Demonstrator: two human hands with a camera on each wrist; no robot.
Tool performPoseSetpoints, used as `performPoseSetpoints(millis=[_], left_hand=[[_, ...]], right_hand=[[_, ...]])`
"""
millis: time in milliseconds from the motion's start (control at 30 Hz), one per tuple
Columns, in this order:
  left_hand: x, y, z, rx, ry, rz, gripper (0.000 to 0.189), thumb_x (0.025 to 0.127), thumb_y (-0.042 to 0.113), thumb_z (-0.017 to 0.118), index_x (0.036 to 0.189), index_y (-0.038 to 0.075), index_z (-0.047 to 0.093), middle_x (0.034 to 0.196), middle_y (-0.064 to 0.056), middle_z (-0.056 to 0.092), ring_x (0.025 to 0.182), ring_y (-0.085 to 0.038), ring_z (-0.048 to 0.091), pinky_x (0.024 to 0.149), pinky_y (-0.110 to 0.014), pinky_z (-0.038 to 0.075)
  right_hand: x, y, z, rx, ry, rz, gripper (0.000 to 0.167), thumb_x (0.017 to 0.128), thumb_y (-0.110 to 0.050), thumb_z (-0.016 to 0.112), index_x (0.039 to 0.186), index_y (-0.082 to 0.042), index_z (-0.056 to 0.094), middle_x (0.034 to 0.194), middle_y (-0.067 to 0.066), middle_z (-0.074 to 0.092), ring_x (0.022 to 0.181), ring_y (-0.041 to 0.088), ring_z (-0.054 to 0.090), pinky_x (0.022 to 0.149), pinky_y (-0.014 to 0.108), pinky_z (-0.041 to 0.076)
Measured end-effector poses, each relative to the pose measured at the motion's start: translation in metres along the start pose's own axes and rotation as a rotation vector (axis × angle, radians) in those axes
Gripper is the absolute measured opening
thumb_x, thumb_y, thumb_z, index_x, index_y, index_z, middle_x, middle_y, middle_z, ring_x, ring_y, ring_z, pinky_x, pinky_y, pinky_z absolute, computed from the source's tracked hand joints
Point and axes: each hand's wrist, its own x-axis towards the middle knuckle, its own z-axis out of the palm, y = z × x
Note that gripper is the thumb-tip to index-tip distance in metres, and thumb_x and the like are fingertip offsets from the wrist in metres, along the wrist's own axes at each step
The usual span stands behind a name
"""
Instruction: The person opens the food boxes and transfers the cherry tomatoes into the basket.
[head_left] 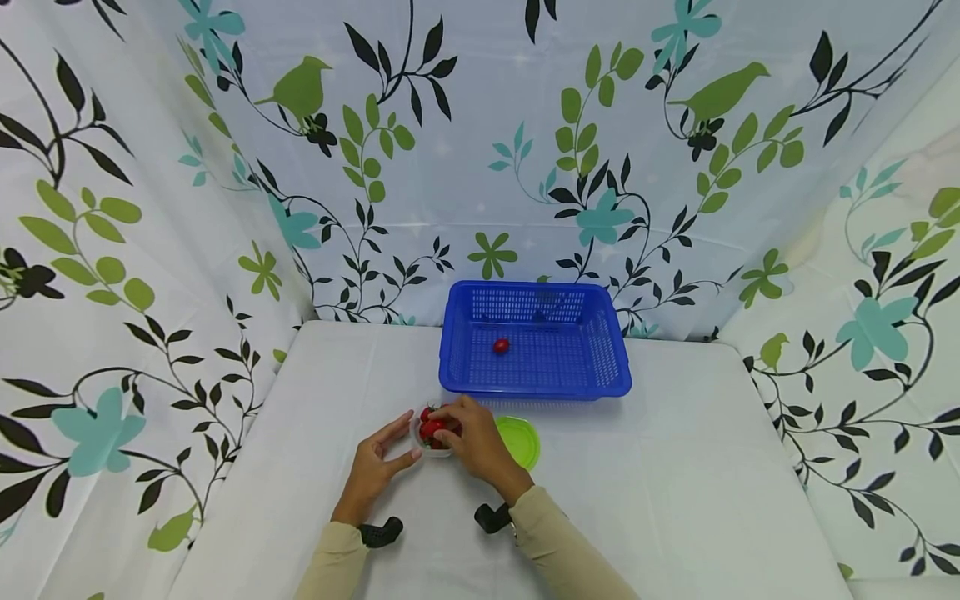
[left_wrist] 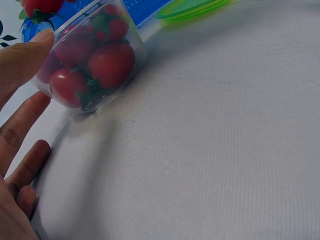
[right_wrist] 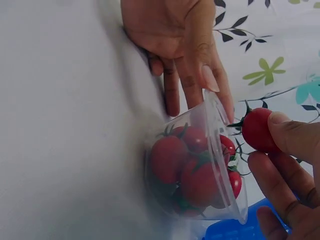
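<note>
A clear plastic tub [right_wrist: 172,197] with several red cherry tomatoes [left_wrist: 111,65], green stems attached, stands on the table. My right hand [head_left: 474,440] pinches one more cherry tomato [right_wrist: 257,130] between thumb and fingers, just above the tub's rim. At the tub's left side is my left hand [head_left: 375,468], thumb and index finger spread, fairly straight and touching near the rim. Its other fingers [left_wrist: 31,162] lie loosely beside the tub, close to the tabletop. To the right of the tub, partly behind my right hand, lies a round bright green lid [head_left: 519,442].
Beyond the tub stands a blue plastic basket [head_left: 536,390] with a single cherry tomato [head_left: 501,345] inside. A white cloth covers the table [head_left: 675,500]. Curtains [head_left: 480,167] printed with leaves and birds enclose the back and sides.
</note>
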Motion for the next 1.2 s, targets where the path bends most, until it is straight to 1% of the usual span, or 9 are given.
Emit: performPoseSetpoints(millis=[167, 300, 433, 567, 700, 833, 933, 1033, 1200], left_hand=[[0.000, 0.000, 0.001, 0.009, 0.007, -0.004, 0.068, 0.092, 0.016, 0.085, 0.153, 0.028, 0.058, 0.159, 0.001, 0.058, 0.152, -0.025, 0.047, 0.131, -0.054, 0.025], [0.001, -0.001, 0.000, 0.005, 0.007, -0.003, 0.068, 0.092, 0.017, 0.085, 0.153, 0.029, 0.059, 0.159, -0.001, 0.058, 0.153, -0.026, 0.046, 0.132, -0.056, 0.023], [0.000, 0.001, 0.000, -0.004, 0.003, -0.009, 0.067, 0.092, 0.017, 0.085, 0.153, 0.028, 0.059, 0.159, -0.002, 0.057, 0.154, -0.027, 0.045, 0.132, -0.057, 0.021], [-0.001, 0.002, 0.001, -0.010, -0.001, -0.020, 0.068, 0.092, 0.017, 0.085, 0.153, 0.028, 0.058, 0.159, -0.003, 0.058, 0.154, -0.026, 0.045, 0.132, -0.055, 0.021], [0.000, 0.001, 0.001, -0.006, -0.001, -0.020, 0.069, 0.091, 0.017, 0.086, 0.153, 0.027, 0.058, 0.158, -0.002, 0.058, 0.154, -0.025, 0.045, 0.132, -0.054, 0.022], [0.000, 0.000, 0.000, 0.001, 0.002, -0.017, 0.068, 0.091, 0.017, 0.085, 0.153, 0.027, 0.059, 0.158, -0.001, 0.059, 0.153, -0.024, 0.046, 0.132, -0.053, 0.023], [0.000, 0.000, 0.000, 0.004, 0.001, -0.015, 0.068, 0.091, 0.017, 0.085, 0.153, 0.028, 0.058, 0.158, -0.001, 0.058, 0.153, -0.024, 0.045, 0.132, -0.053, 0.023], [0.000, -0.001, 0.000, 0.006, 0.000, -0.011, 0.069, 0.092, 0.017, 0.085, 0.154, 0.027, 0.058, 0.159, -0.001, 0.058, 0.154, -0.026, 0.045, 0.132, -0.055, 0.021], [0.000, -0.001, 0.000, 0.005, 0.000, -0.015, 0.069, 0.092, 0.017, 0.085, 0.154, 0.027, 0.057, 0.159, 0.000, 0.057, 0.154, -0.025, 0.044, 0.132, -0.056, 0.021]], right_hand=[[0.000, -0.002, -0.005, 0.053, 0.003, 0.014, 0.030, 0.097, -0.020, 0.078, 0.128, -0.023, 0.077, 0.114, -0.002, 0.066, 0.100, 0.011, 0.063, 0.088, 0.030, 0.059], [0.000, -0.004, -0.010, 0.104, 0.010, 0.012, 0.030, 0.097, -0.020, 0.078, 0.127, -0.023, 0.077, 0.117, -0.002, 0.067, 0.105, 0.014, 0.067, 0.091, 0.033, 0.061], [-0.001, -0.007, -0.016, 0.156, 0.009, 0.024, 0.030, 0.098, -0.020, 0.076, 0.128, -0.023, 0.077, 0.118, -0.003, 0.067, 0.109, 0.016, 0.070, 0.093, 0.029, 0.060], [-0.001, -0.009, -0.021, 0.195, 0.015, 0.022, 0.029, 0.098, -0.019, 0.076, 0.127, -0.023, 0.077, 0.116, -0.002, 0.067, 0.109, 0.017, 0.072, 0.093, 0.027, 0.060], [0.001, -0.009, -0.025, 0.213, 0.026, 0.004, 0.029, 0.098, -0.020, 0.076, 0.127, -0.026, 0.077, 0.116, 0.001, 0.068, 0.110, 0.018, 0.073, 0.096, 0.033, 0.061], [0.003, -0.010, -0.030, 0.237, 0.037, -0.013, 0.029, 0.098, -0.020, 0.077, 0.126, -0.026, 0.076, 0.117, 0.001, 0.068, 0.111, 0.019, 0.073, 0.099, 0.042, 0.061], [0.004, -0.010, -0.034, 0.244, 0.045, -0.010, 0.030, 0.098, -0.020, 0.076, 0.127, -0.025, 0.076, 0.116, -0.002, 0.067, 0.112, 0.019, 0.073, 0.100, 0.044, 0.060], [0.006, -0.011, -0.038, 0.235, 0.052, 0.000, 0.030, 0.099, -0.021, 0.075, 0.128, -0.025, 0.076, 0.117, -0.004, 0.067, 0.113, 0.018, 0.072, 0.102, 0.042, 0.059], [0.009, -0.012, -0.045, 0.248, 0.066, -0.008, 0.030, 0.099, -0.021, 0.075, 0.129, -0.024, 0.076, 0.121, -0.001, 0.068, 0.115, 0.021, 0.073, 0.105, 0.046, 0.057]])
